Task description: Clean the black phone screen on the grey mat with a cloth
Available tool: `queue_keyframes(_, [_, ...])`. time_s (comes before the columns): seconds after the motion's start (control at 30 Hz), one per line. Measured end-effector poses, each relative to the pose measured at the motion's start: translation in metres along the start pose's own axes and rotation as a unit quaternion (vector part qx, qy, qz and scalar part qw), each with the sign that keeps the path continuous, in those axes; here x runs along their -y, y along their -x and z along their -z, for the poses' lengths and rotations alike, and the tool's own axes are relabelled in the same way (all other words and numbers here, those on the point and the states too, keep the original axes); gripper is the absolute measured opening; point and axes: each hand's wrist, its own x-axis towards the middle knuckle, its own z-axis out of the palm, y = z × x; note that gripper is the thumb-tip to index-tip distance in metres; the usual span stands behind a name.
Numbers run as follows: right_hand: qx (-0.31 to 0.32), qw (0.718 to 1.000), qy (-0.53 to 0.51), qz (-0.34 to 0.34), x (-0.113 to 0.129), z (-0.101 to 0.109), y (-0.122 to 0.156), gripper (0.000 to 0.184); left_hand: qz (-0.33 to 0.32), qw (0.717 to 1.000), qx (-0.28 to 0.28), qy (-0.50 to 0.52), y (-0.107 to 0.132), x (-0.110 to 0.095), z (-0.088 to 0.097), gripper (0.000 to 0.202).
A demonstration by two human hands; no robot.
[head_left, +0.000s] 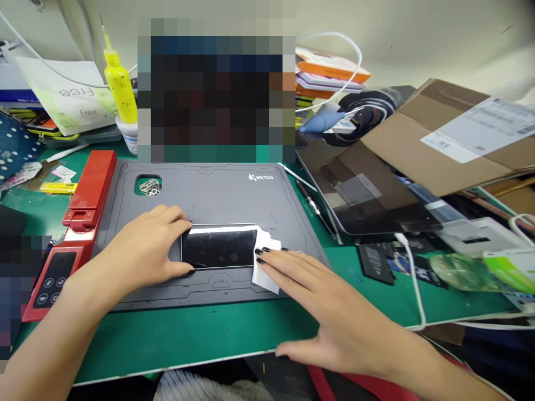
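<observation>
A smartphone [221, 248] with a dark, glossy screen lies sideways on a grey work mat [209, 195]. My left hand [154, 245] grips its left end, thumb at the near edge and fingers at the far edge. At the phone's right end is a white wipe [267, 273], partly folded, its top reaching past the screen's far corner. My right hand [317, 295] presses the wipe down under its straight fingertips, with the thumb held apart over the green table.
A red folding lamp [90, 189] lies along the mat's left side. Small metal parts [151, 187] sit in the mat's cutout. To the right are a dark flat panel [334, 189], a pen-like tool [311, 203], a cardboard box [401, 133] and a white cable [412, 278].
</observation>
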Motion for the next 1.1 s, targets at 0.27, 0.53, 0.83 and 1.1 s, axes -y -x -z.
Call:
queue_keyframes(0.27, [0.013,1.000,0.012,0.016,0.003,0.000,0.003,0.083,-0.004,1.000,0.009,-0.007,0.001,-0.002,0.000,0.050])
queue_keyframes(0.53, [-0.005,1.000,0.003,0.004,-0.005,0.008,-0.018,0.081,-0.005,1.000,0.009,-0.009,0.000,-0.002,0.000,0.052])
queue_keyframes(0.83, [0.019,0.998,-0.001,0.059,-0.002,0.005,-0.036,0.080,-0.006,1.000,-0.001,-0.008,0.000,-0.002,-0.001,0.048])
queue_keyframes(1.1, [0.031,0.996,0.025,0.077,-0.003,0.006,-0.035,0.079,-0.006,1.000,0.004,-0.011,-0.001,-0.001,-0.001,0.049])
